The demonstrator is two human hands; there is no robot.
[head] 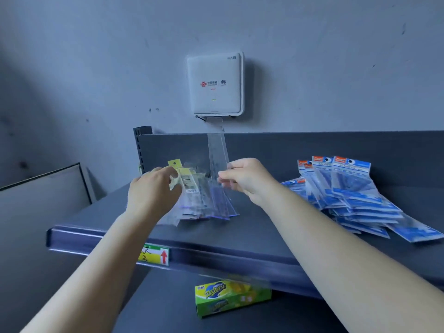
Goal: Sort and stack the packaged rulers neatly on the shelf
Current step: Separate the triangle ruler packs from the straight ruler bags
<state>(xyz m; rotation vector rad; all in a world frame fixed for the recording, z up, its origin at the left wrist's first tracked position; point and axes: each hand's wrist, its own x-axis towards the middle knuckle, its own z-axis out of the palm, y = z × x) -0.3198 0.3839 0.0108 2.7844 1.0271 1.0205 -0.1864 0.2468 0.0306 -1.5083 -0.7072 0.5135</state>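
Pinching one clear plastic packaged ruler (218,152) upright in its grip, the right hand (247,180) separates it for sorting, while the left hand (151,191) holds the yellow-topped ruler pile (192,195) near the grey shelf's (264,227) front-left edge.

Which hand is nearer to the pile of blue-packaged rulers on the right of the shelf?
Right. The right hand, pinching a clear ruler pack upright, is just left of the blue pile. The left hand is farther left, on the clear-pack pile.
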